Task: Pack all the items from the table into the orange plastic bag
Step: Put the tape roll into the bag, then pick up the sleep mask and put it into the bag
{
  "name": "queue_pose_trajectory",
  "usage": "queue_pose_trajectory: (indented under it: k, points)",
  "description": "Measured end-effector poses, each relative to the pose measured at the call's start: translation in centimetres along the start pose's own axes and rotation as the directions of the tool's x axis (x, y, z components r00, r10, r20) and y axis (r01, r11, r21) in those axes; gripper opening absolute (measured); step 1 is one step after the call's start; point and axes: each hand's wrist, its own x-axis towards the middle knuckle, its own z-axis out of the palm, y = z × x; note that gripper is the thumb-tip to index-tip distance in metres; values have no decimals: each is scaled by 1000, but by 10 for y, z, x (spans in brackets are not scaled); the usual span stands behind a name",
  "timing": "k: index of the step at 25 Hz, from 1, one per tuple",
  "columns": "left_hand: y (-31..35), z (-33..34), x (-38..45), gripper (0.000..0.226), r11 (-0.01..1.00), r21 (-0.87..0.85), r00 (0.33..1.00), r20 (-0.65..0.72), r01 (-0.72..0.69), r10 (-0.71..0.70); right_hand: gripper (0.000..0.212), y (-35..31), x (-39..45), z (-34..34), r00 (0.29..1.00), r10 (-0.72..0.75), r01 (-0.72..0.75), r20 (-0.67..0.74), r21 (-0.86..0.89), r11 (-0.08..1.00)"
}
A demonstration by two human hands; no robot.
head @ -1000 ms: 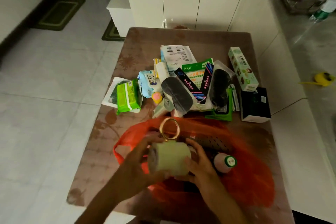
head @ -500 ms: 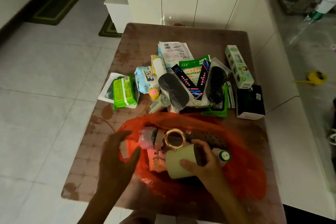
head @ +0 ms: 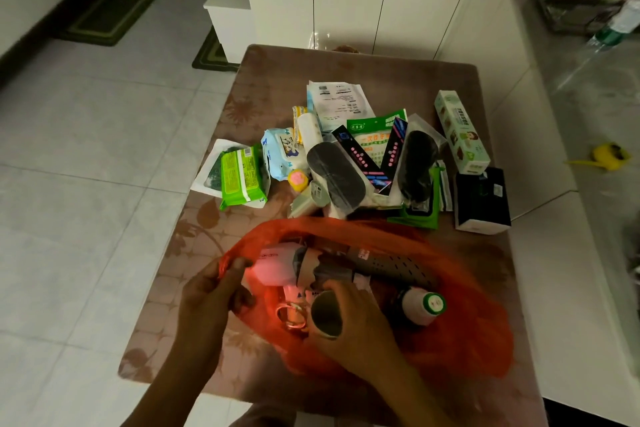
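Cup (head: 325, 315) lies under right hand (head: 356, 329) fingers inside orange bag (head: 467, 333).

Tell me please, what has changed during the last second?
The right hand lowered the pale cup from above the orange bag down inside it, still gripping it. The left hand let go of the cup and took hold of the bag's rim. The pile of items on the table stayed put.

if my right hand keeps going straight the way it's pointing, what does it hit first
Probably the gold ring in the orange bag: the right hand, holding the cup, points left toward it. Depth is unclear.
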Motion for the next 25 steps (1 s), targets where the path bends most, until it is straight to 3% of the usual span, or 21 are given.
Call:
queue_pose_trajectory:
  k: [2, 5, 9, 12, 15, 18, 21, 23, 25]
  points:
    - [23, -1, -6, 24, 991, -112, 994, 70, -76, 85, 73, -10, 4, 21, 1000, -16, 17, 7, -64, 998]
    - [50, -7, -9, 25, 955, -270, 970, 172, -120, 171, 91, -15, 10, 48, 998, -34, 43, 45, -216, 975]
    - [52, 0, -2, 23, 988, -99, 951, 274, -120, 143, 79, -7, 20, 43, 991, -38, 66, 125, -232, 970]
    - [41, 14, -4, 18, 992, -11, 936, 331, -126, 123, 62, -5, 13, 19, 982, -85, 100, 171, -81, 992]
    - [36, 23, -7, 20, 993, 7, 938, 330, -116, 107, 32, -9, 14, -29, 986, -68, 98, -154, 199, 975]
    - [37, 31, -9, 22, 998, -6, 911, 408, -66, 63, 17, 10, 55, -82, 884, 79, 20, -460, 207, 978]
    - [42, 37, -10, 28, 997, -67, 845, 535, 38, 4, 42, 56, 110, -120, 833, 181, -190, -522, 37, 981]
    - [46, 40, -10, 43, 987, -105, 805, 592, 123, -37, 61, 87, 137, -131, 860, 221, -323, -459, -155, 934]
    - [50, 41, -9, 49, 981, -116, 813, 579, 155, -60, 71, 109, 157, -133, 878, 276, -386, -390, -239, 891]
